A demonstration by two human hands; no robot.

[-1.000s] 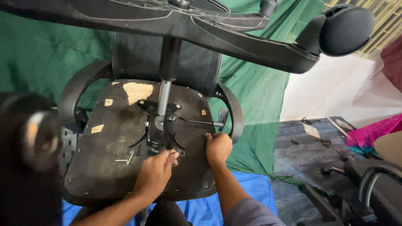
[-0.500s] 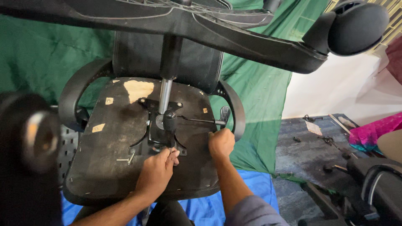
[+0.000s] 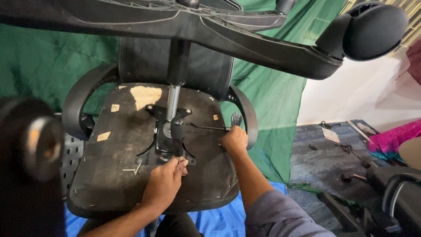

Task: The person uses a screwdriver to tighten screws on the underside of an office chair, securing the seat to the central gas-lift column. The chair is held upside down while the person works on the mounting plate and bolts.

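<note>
An office chair lies upside down, with the worn underside of its seat point(image 3: 118, 175) facing me. A black metal seat mechanism point(image 3: 169, 140) with a silver gas cylinder point(image 3: 172, 103) sits at its middle. My left hand point(image 3: 164, 182) rests on the seat, its fingers closed at the near edge of the mechanism; what they pinch is hidden. My right hand point(image 3: 234, 140) grips the end of the thin adjustment lever point(image 3: 204, 127), just below its black paddle point(image 3: 237, 118).
The chair's star base point(image 3: 245, 39) and a caster point(image 3: 372, 30) hang overhead, another caster point(image 3: 30, 140) blurred at left. Loose bolts point(image 3: 133, 168) lie on the seat. Armrests point(image 3: 76, 105) flank it. Green cloth behind, blue sheet point(image 3: 215, 221) below, small parts on the floor point(image 3: 346, 149) at right.
My right hand has slid a little further up to the lever's end by the paddle. My left hand stays at the mechanism's near edge. The view has shifted slightly.
</note>
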